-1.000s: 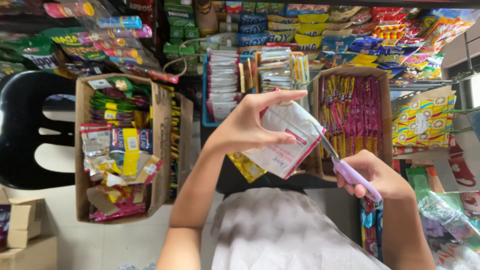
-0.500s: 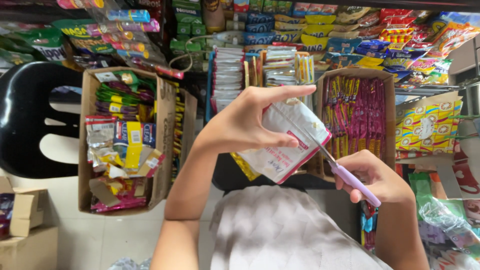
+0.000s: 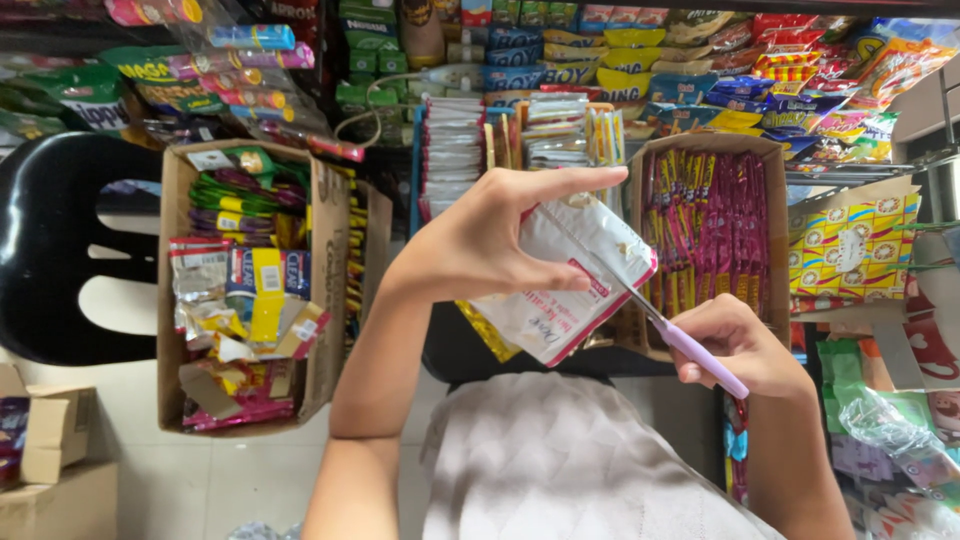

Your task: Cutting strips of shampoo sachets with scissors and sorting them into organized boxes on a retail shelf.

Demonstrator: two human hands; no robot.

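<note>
Your left hand is closed around a strip of white sachets with pink edging, thumb and curled fingers pinching it while the forefinger points straight out over its top edge. You hold the strip up in front of your chest, above your lap. Your right hand is wrapped around the lilac handle of a pair of scissors; the blades reach up and left into the strip's right edge, touching the packet where the pink border runs.

Below both hands lies the pale cloth of your lap. To your left, a tall cardboard box stands on the tiled floor, filled with green, yellow and red snack packets. Behind it is a black plastic chair. Just beyond your right hand, a second cardboard box holds rows of long magenta and yellow sachets. Further back, shelves are packed with colourful packets, and hanging strips of goods crowd the top left corner.
</note>
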